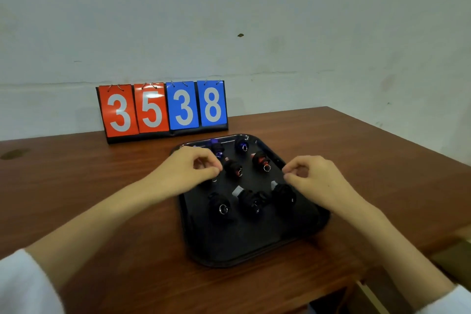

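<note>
While both hands hang over the tray (244,245), the left hand (193,168) sits at its far left corner with fingers curled tight and thumb meeting the fingertips. A small metal ring (214,180) shows just under those fingers. Blur hides whether the hand pinches it or anything else, so I cannot tell. The right hand (314,181) is above the tray's right edge, fingers curled too, thumb and forefinger tips nearly together. Whether something tiny is held between them cannot be told either.

Small dark bundles (221,208) lie scattered on the black tray, several with metal rings. A red bundle (233,169) lies just beside the left hand's fingertips. A grey-tabbed bundle (283,195) lies just below the right hand's thumb, close to it. Two more with blue parts lie along the far rim, and another red one lies between the hands, toward the right.

The tray rests on a brown wooden tabletop (76,173). Behind it, against the pale wall, stands a scoreboard (163,109) reading 35 in red and 38 in blue. White sleeves show at both lower corners.
</note>
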A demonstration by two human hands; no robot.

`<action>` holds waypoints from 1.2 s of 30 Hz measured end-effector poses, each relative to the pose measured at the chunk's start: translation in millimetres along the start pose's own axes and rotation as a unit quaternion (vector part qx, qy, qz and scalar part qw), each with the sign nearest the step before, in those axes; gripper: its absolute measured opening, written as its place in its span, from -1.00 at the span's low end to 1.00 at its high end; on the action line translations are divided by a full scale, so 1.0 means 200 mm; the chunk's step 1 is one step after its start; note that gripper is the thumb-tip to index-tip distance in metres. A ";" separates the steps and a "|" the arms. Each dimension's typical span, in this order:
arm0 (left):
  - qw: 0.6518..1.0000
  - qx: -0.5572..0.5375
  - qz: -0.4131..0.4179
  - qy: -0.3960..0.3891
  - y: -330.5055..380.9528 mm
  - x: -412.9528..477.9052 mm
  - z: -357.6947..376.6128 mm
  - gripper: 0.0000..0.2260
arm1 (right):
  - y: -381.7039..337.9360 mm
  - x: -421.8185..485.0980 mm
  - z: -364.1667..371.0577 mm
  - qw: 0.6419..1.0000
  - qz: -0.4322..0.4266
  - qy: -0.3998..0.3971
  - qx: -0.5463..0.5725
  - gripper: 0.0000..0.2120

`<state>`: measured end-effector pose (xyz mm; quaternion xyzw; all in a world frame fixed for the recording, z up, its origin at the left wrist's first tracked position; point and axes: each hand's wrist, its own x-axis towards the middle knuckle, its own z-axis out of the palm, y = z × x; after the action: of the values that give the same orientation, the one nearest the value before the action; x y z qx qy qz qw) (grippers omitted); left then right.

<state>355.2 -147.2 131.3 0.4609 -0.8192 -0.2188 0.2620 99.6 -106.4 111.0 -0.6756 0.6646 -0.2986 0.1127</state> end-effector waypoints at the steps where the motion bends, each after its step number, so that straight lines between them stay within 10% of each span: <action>1: 1.000 -0.003 0.028 -0.011 0.06 0.00 0.03 -0.93 | -0.01 -0.03 0.02 1.000 -0.001 -0.008 -0.008 -0.91; 14: 0.957 0.238 0.116 -0.120 0.32 0.18 0.34 -0.68 | 0.04 -0.24 0.14 0.988 -0.020 0.128 -0.078 -0.83; 30: 0.988 -0.060 0.005 -0.140 0.24 0.28 0.40 -0.80 | 0.05 -0.21 0.14 0.980 0.012 0.181 -0.077 -0.86; 36: 0.928 -0.354 -0.033 -0.114 0.30 0.30 0.35 -0.35 | 0.03 -0.20 0.03 0.980 -0.008 0.193 -0.046 -0.87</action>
<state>246.5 -163.4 127.6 0.3370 -0.6968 -0.5544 0.3058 100.7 -68.9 93.7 -0.6150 0.6815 -0.3934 -0.0516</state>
